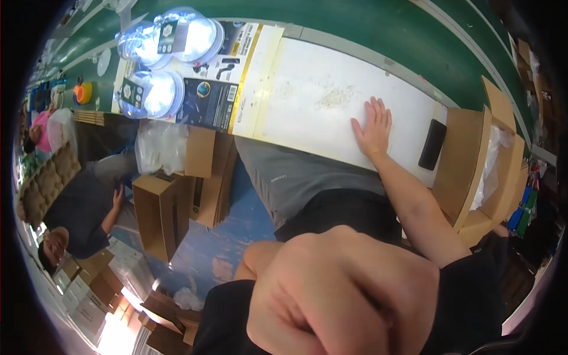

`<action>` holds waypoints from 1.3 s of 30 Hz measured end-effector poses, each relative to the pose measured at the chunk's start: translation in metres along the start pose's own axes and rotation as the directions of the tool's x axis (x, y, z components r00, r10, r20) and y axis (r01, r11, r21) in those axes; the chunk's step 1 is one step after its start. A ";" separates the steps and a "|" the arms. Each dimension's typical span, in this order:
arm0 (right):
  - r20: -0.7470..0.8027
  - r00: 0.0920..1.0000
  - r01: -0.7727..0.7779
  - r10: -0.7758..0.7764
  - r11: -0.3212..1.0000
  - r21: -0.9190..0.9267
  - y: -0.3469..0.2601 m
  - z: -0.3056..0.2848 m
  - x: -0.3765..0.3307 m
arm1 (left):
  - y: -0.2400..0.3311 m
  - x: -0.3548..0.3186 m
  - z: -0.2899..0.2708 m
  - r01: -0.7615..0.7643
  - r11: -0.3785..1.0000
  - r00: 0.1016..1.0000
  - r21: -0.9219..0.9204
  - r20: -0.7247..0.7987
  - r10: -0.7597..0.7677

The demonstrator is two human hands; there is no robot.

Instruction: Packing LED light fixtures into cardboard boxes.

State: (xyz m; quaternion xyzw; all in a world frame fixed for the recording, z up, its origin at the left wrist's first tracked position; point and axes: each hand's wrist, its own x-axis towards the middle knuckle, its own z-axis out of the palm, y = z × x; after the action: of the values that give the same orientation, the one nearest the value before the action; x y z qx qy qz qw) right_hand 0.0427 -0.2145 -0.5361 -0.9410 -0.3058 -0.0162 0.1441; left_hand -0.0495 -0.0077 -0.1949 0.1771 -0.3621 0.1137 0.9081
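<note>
My right hand point(376, 127) lies flat on a white board point(307, 71) that covers the workbench, palm down and fingers spread, holding nothing. A black phone-like slab point(432, 145) rests beside it to the right. Very close to the camera, my left hand point(343, 284) is raised with bent, curled fingers. Its fingertips run off the lower edge, so anything in them is hidden. Far left on the bench, several clear round domes point(160, 94) with dark tags glow bright white. They stand on a printed cardboard sheet point(207, 103).
An open cardboard box point(461, 165) with plastic lining stands at the bench's right end. Left of my legs are more cardboard boxes point(160, 207) and a clear plastic bag point(160, 148). A person point(94, 201) in dark clothes is at the far left. Grey cloth point(284, 171) lies below the bench edge.
</note>
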 end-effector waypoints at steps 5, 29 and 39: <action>-0.010 1.000 -0.019 0.019 1.000 0.000 0.003 -0.008 0.003 | 0.005 0.006 0.013 0.028 0.999 0.994 0.040 -0.104 -0.024; -0.019 1.000 0.001 0.000 0.999 0.040 -0.005 -0.017 0.002 | 0.005 -0.019 0.041 0.022 0.981 0.989 0.195 -0.150 0.007; -0.005 1.000 -0.027 0.027 0.999 0.040 0.002 -0.016 -0.005 | 0.027 -0.060 -0.003 0.507 0.512 0.826 0.693 -0.221 -0.518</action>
State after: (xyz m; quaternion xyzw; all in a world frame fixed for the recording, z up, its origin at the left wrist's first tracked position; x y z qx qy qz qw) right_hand 0.0407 -0.2237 -0.5218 -0.9419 -0.2929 -0.0109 0.1641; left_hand -0.0994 0.0130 -0.2320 0.6213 -0.2240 -0.0266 0.7504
